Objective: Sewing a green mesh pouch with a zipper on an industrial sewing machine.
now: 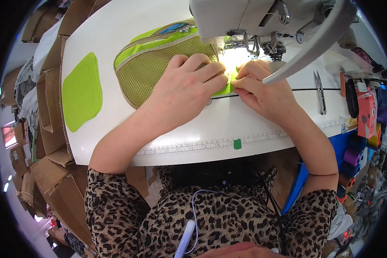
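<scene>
A green bag (pixel 146 81) with olive mesh and a zipper lies on the white table under the sewing machine (pixel 219 17). My left hand (pixel 189 88) rests on it with fingers curled over the mesh, gripping it near the lit needle area. My right hand (pixel 262 92) pinches the bag's bright green edge just right of that area, its fingertips partly washed out by the machine's lamp. At the left of the table lie flat lime-green fabric pieces (pixel 81 94), apart from both hands.
Metal scissors (pixel 320 92) lie to the right. A measuring tape strip (pixel 189 146) runs along the front edge. Cardboard boxes (pixel 60 198) crowd the left side. Thread spools (pixel 352 157) and small containers stand at the right.
</scene>
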The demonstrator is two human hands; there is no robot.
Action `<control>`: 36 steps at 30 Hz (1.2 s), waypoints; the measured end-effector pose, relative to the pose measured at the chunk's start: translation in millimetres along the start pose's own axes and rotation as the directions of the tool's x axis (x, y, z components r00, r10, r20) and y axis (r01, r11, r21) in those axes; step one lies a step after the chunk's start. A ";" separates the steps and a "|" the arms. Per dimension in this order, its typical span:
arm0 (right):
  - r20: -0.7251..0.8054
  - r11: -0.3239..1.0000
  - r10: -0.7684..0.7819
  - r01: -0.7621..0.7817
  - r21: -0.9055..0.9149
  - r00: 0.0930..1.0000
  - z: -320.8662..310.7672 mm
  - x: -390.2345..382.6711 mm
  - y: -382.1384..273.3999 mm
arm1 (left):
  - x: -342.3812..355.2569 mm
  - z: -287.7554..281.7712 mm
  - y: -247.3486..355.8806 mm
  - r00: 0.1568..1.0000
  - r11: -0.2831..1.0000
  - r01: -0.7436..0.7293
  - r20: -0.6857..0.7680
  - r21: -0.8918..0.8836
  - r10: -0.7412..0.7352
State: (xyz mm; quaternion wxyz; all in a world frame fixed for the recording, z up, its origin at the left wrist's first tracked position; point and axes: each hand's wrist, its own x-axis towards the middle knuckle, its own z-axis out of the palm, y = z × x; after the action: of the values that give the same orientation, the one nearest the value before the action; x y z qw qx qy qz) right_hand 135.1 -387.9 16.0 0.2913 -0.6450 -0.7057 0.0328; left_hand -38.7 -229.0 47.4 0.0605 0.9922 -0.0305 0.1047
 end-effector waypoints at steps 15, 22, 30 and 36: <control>0.042 0.999 0.036 -0.038 0.037 0.998 -1.0 1.4 0.3 | 3.4 -7.7 -10.8 0.994 0.987 0.064 0.102 -0.150 -0.049; 0.035 0.999 0.033 -0.034 0.010 0.999 -3.5 -0.1 -1.1 | 6.9 -7.2 6.6 0.994 0.998 0.065 0.088 -0.006 -0.065; 0.057 0.998 -0.019 0.022 -0.055 0.998 -0.4 0.7 0.7 | 1.4 -3.1 -0.5 1.000 1.000 0.005 0.008 0.025 -0.005; 0.046 0.994 -0.020 0.025 -0.105 0.999 0.3 1.1 -1.3 | 1.0 -0.2 -6.0 1.000 1.000 -0.024 -0.005 0.004 0.024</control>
State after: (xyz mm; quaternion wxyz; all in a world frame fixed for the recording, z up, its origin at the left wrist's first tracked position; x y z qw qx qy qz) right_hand 133.8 -387.1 16.7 0.2411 -0.6506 -0.7201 0.0067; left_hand -37.3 -223.1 47.2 0.0575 0.9916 -0.0421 0.1080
